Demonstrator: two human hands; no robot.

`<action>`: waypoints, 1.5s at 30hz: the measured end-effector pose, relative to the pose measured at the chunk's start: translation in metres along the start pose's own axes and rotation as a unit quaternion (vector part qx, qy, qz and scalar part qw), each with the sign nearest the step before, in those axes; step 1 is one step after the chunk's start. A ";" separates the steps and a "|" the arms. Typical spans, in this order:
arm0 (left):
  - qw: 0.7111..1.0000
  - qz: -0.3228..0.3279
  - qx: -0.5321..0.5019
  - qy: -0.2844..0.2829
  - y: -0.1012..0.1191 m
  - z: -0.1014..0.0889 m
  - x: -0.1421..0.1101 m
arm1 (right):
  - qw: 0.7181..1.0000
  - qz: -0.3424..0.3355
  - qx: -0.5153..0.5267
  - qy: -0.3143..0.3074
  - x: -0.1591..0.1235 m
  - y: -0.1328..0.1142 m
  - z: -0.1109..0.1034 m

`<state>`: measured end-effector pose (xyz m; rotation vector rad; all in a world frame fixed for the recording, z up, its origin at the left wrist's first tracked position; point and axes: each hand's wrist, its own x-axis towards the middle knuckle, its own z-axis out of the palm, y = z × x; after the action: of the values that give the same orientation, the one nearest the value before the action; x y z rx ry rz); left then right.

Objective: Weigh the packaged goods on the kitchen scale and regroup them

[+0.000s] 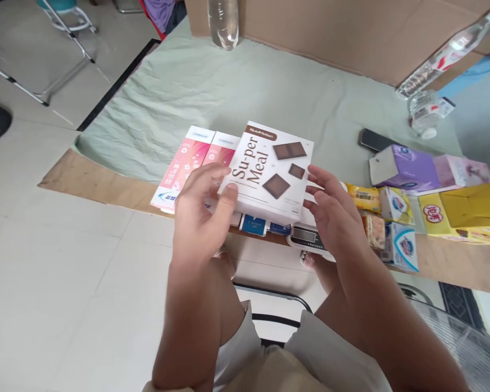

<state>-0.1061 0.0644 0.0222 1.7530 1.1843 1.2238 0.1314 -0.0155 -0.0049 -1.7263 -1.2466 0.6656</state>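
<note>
A white meal box (271,174) with brown chocolate squares and the words "Su-per Meal" is held between my two hands, face up and slightly tilted. My left hand (202,209) grips its left edge, with the thumb at the lower left corner. The fingertips of my right hand (335,209) press against its right edge. Under and left of it lie two pink-and-white boxes (185,163), side by side. Below its front edge a blue box (253,224) and part of a white digital scale (306,235) show; the rest of the scale is hidden.
Right of my hands stand small soap boxes (404,245), a yellow packet (363,197), a purple carton (406,166) and an open yellow box (465,212). A phone (378,140) and bottles (424,111) lie behind them. Another bottle (224,24) stands by the cardboard wall (330,38). Green cloth (269,87) covers the table.
</note>
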 end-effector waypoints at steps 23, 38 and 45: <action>0.836 0.241 0.198 -0.451 0.112 0.284 -0.106 | 0.931 0.253 0.043 0.259 -0.057 0.110 -0.218; 0.772 0.233 0.343 -0.483 0.126 0.316 -0.109 | 0.939 0.326 -0.053 0.096 -0.065 0.101 -0.228; 0.805 0.256 0.289 -0.451 0.120 0.319 -0.108 | 0.935 0.332 -0.066 0.109 -0.068 0.097 -0.231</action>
<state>0.2155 -0.0894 -0.0095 2.7631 0.5005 0.0863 0.3406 -0.1690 0.0133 -2.2865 -0.5438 0.7530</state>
